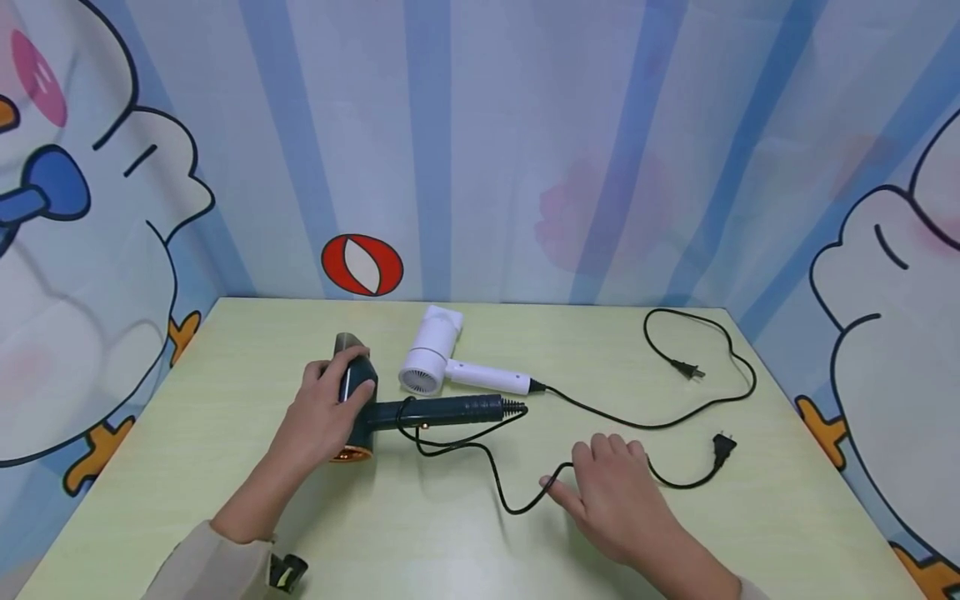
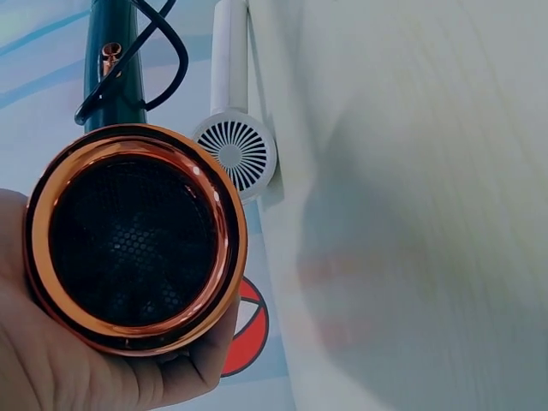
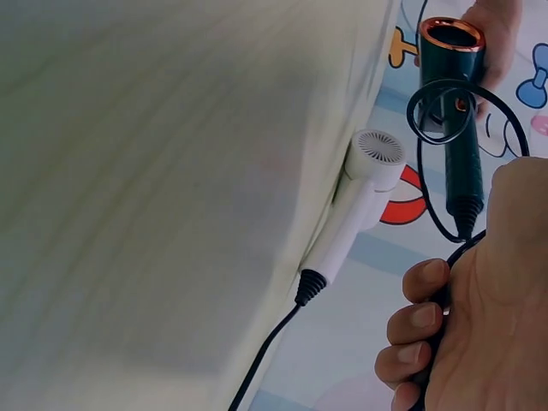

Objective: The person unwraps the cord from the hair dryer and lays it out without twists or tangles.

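My left hand (image 1: 318,417) grips the barrel of a dark green hair dryer (image 1: 442,411), its handle pointing right. In the left wrist view the dryer's copper-coloured rim (image 2: 231,282) surrounds a dark mesh, and the fingers curl round the barrel. A black power cord (image 1: 516,511) loops loosely about the handle and runs right. My right hand (image 1: 618,504) holds this cord, the fingers curled over it in the right wrist view. Past that hand the cord ends in a black two-pin plug (image 1: 723,447) on the table.
A white hair dryer (image 1: 489,377) lies behind the green one. Its black cord (image 1: 660,427) curves to the right and back, ending in a plug (image 1: 686,368). The pale wooden table (image 1: 225,367) meets a printed cloth backdrop (image 1: 495,167) at its far edge.
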`<state>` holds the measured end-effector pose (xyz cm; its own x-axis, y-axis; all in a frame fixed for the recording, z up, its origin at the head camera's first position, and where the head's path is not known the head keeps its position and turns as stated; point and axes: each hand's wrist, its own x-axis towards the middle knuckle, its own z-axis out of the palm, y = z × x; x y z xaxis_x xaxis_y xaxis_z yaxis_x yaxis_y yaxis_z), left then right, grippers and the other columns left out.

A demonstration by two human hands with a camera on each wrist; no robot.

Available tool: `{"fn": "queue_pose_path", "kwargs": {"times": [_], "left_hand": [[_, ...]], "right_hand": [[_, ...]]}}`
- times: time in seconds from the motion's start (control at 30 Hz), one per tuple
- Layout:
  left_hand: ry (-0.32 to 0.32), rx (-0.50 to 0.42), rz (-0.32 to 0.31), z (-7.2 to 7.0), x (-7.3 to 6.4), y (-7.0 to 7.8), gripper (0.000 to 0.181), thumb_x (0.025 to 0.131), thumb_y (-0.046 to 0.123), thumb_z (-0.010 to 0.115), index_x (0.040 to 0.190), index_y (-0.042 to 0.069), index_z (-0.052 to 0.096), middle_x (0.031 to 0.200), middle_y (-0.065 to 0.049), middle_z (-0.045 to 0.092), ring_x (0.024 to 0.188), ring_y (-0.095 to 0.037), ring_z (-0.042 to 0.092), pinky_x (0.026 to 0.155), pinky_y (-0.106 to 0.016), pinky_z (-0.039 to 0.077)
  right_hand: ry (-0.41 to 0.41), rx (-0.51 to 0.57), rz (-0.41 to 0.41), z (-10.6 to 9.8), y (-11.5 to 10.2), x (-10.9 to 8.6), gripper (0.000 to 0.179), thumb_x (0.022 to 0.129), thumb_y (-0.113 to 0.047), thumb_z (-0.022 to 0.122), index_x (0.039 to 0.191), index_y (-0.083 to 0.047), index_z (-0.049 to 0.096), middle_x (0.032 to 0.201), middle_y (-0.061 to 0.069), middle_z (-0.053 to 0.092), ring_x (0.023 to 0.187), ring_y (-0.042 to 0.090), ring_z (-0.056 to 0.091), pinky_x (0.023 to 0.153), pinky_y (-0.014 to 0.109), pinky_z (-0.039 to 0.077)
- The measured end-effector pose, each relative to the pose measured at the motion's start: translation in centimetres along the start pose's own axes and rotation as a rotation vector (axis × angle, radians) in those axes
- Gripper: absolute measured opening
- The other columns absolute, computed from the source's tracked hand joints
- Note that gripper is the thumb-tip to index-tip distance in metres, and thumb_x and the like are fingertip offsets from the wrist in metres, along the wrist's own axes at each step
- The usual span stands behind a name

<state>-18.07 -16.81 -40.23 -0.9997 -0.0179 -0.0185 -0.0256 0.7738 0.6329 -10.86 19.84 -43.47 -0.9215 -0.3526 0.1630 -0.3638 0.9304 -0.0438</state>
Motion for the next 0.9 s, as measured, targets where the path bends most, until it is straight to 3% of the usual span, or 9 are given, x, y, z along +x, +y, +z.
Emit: {"fn": "queue_pose_path", "kwargs": {"times": [0.23,0.9], "left_hand": [[0.000,-0.032,-0.015,-0.2,0.2,0.0,0.055,0.106,0.044,0.045,0.157,0.032,0.029,0.156,-0.026,0.022,0.125,-0.053,0.044,0.090,-0.062,0.053],[0.002,-0.067,-0.017,-0.9,0.2,0.1,0.055,0.106,0.045,0.045,0.157,0.033,0.029,0.156,-0.026,0.023,0.125,-0.052,0.044,0.090,-0.063,0.052]], "right_hand": [[-0.063,-0.016,-0.006,0.4,0.0,0.1,0.058,0.100,-0.068,0.038,0.076,-0.015,0.042,0.073,0.000,0.033,0.071,0.020,0.031,0.072,0.039,0.027],[-0.050,-0.015,-0.009,1.9,0.0,0.9,0.060,0.098,-0.069,0.043,0.074,-0.014,0.042,0.071,0.001,0.034,0.068,0.021,0.032,0.071,0.041,0.029]]}}
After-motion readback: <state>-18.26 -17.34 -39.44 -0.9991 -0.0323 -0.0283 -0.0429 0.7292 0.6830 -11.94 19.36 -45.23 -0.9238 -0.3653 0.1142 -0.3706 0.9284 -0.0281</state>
